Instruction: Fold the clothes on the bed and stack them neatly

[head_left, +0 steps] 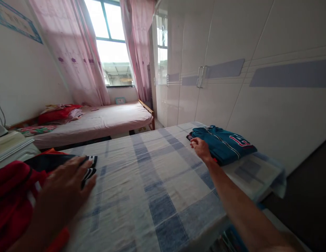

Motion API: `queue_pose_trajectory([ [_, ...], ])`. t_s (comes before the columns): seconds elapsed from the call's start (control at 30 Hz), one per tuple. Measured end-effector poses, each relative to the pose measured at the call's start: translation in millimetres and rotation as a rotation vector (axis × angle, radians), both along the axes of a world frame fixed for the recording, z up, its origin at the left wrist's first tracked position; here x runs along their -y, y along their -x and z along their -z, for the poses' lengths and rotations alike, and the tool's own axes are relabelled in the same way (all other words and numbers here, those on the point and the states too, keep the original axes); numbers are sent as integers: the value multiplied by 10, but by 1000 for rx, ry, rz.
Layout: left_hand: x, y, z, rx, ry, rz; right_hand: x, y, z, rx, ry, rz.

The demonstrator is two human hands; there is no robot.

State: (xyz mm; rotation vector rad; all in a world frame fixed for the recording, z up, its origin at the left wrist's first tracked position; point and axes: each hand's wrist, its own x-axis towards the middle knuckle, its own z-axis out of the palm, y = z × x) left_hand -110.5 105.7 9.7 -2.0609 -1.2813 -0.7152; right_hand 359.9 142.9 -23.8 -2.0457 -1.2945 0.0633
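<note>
The folded teal jacket (226, 143) lies flat at the far right of your worktop (126, 203), beside the tall white wardrobe (228, 35) that fills the right of your view. Beyond the worktop, below the window, stands a bed (118, 117) with a pale pink sheet and a red bundle (51, 115) on it. Your worktop is draped in a blue-and-white checked cloth; at its left a crumpled red garment (10, 189) sits next to a dark garment (47, 161) with white stripes. Of your hands, the left (67, 185) is blurred, its fingers spread wide over the dark garment; you cannot tell whether it touches. Your right (201, 148) is at the jacket's left edge, fingers loosely bent and narrow, and whether it grips any fabric you cannot tell. Smallest is the jacket's red-and-white-edged letter patch (240, 140).
</note>
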Motion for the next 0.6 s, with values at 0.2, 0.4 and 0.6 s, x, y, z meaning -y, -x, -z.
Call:
queue_pose_trajectory([
  [0.2, 51, -574, 787, -87, 125, 197, 163, -820, -295, 282, 68, 304],
  [0.4, -22, -509, 1067, 54, 251, 238, 269, -1317, -86, 377, 231, 313],
  [0.6, 8, -536, 1027, 134, 325, 247, 174, -1556, -145, 295, 279, 254],
])
